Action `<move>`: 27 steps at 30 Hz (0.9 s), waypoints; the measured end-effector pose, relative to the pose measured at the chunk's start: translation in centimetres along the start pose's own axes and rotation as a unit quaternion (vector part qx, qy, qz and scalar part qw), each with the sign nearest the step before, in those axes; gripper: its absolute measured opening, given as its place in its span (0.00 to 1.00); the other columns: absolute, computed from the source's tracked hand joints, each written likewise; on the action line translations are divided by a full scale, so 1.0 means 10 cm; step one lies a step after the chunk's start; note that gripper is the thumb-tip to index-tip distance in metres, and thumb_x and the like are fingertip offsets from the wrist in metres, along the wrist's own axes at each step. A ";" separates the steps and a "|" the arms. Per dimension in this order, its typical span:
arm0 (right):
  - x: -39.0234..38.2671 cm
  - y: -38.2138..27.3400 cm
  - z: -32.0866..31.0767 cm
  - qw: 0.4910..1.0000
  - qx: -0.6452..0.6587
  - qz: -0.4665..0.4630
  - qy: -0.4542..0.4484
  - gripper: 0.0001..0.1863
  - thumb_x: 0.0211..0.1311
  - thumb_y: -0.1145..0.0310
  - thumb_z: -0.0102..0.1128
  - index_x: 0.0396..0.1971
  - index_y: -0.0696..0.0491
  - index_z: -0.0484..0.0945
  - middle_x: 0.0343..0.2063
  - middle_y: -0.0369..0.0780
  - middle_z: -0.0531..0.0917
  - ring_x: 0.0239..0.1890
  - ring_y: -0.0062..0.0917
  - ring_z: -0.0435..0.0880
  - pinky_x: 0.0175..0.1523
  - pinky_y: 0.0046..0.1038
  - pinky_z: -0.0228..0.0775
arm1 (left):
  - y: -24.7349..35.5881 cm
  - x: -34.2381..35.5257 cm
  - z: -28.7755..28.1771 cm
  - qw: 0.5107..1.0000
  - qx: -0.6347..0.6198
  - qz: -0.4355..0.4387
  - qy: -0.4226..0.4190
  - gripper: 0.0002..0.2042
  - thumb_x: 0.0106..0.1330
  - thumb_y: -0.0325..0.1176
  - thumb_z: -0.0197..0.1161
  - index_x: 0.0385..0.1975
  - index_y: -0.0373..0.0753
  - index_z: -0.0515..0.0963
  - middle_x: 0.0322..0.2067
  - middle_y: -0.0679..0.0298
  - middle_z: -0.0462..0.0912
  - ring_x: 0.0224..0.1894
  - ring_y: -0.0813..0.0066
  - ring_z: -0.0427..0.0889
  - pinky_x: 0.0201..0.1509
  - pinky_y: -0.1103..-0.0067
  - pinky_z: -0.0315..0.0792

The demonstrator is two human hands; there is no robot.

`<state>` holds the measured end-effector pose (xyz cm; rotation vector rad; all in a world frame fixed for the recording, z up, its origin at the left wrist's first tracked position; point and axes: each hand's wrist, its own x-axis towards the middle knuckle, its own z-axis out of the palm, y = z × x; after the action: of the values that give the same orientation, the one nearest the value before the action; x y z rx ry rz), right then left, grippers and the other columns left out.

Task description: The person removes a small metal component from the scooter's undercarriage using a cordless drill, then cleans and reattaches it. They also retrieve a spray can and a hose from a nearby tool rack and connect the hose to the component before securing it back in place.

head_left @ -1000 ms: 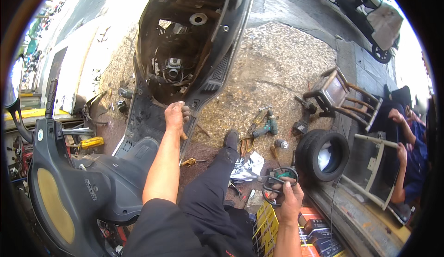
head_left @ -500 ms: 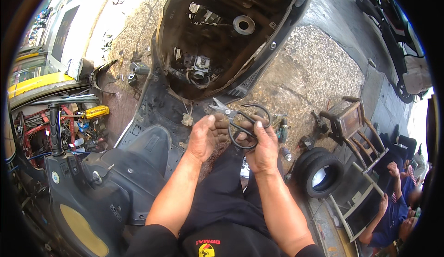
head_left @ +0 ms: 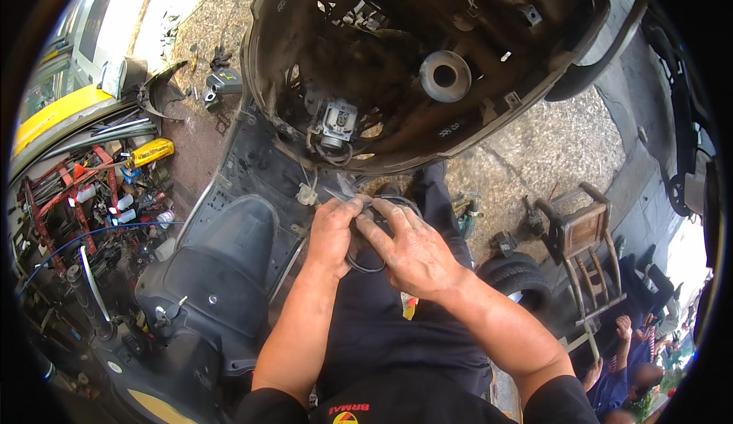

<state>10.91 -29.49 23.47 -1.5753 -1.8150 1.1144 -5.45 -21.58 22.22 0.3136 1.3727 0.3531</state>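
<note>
A pair of scissors [head_left: 368, 269] with large black loop handles is between my two hands, its pale blades pointing up and left toward the scooter. My left hand [head_left: 334, 233] is closed, thumb and fingers pressed at the scissors' pivot. Over the same spot, my right hand [head_left: 416, 252] reaches in from the right with its fingertips on the scissors; the palm hides part of the handles. Just beyond the blades, a small pale connector [head_left: 307, 193] hangs on a wire. Above it stands the scooter's hollow dark body shell [head_left: 412, 145], with a metal carburetor-like part [head_left: 338, 122] inside.
Black scooter front panels [head_left: 221, 271] lie to the left, beside a heap of tools with a yellow-handled one [head_left: 151, 151]. On the right are tires [head_left: 519, 279], a worn wooden stool [head_left: 576, 229] and a green power drill [head_left: 467, 218]. Other people sit at the lower right.
My right hand has turned over and come left onto the scissors' pivot, beside my left hand. The view has shifted, so the body shell looks larger and nearer.
</note>
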 end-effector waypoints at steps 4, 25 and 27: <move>0.31 0.16 0.02 1.000 0.015 0.014 -0.024 0.30 0.60 0.66 0.67 0.64 0.53 0.77 0.57 0.52 0.77 0.47 0.47 0.85 0.46 0.41 0.83 | 0.13 0.08 -0.07 0.998 -0.030 -0.043 -0.032 0.15 0.76 0.36 0.54 0.43 0.28 0.82 0.36 0.58 0.86 0.34 0.69 0.85 0.40 0.76 0.81; 1.02 0.64 0.27 0.992 0.023 0.117 0.025 0.24 0.64 0.55 0.70 0.56 0.50 0.82 0.47 0.44 0.80 0.42 0.40 0.88 0.41 0.39 0.84 | 0.96 1.80 -0.47 0.766 0.550 0.329 0.051 0.21 0.57 0.38 0.72 0.49 0.35 0.85 0.54 0.45 0.81 0.59 0.49 0.80 0.65 0.65 0.73; 1.02 0.65 0.27 0.992 0.030 0.121 0.026 0.23 0.64 0.59 0.71 0.57 0.51 0.83 0.48 0.44 0.81 0.40 0.40 0.88 0.42 0.39 0.83 | 0.96 1.83 -0.46 0.755 0.560 0.340 0.030 0.20 0.56 0.36 0.73 0.48 0.35 0.85 0.54 0.47 0.81 0.59 0.50 0.80 0.65 0.66 0.73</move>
<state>10.23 -20.30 15.14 -1.8078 -1.5728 1.2101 -7.69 -5.11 9.15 1.8516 1.3543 0.0737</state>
